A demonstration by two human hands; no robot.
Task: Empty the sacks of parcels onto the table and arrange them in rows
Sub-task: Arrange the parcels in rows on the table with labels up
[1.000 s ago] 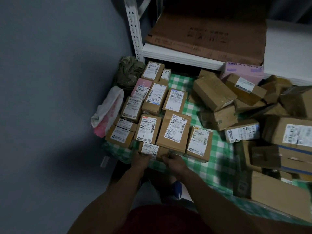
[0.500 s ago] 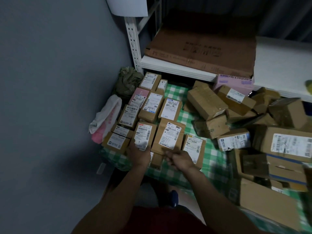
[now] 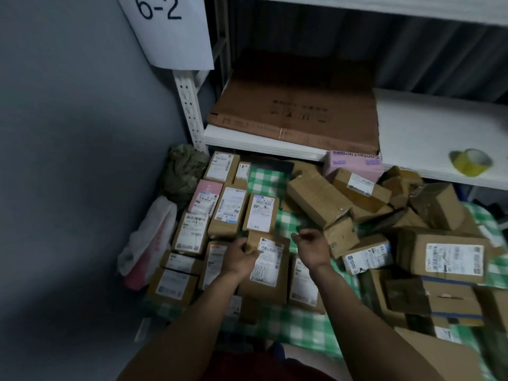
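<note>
Because light is dim over the green-and-white checked bench [image 3: 268,182], labels are unreadable. Unsorted brown cardboard cartons [image 3: 319,200] heap at right; labelled rows [image 3: 231,204] lie centre-left. Judged light and rigid: take by opposite edges. The left hand [image 3: 237,257] grip pinches a small brown labelled parcel [image 3: 264,242], half hidden, at centre; the right hand [image 3: 313,247] grip is spread, empty.

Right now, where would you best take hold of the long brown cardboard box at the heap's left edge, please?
I'd grip the long brown cardboard box across its narrow width, mid-length, from above and the left: its top is uncovered and that side faces bare green checked cloth, while other parcels crowd its right.
</note>
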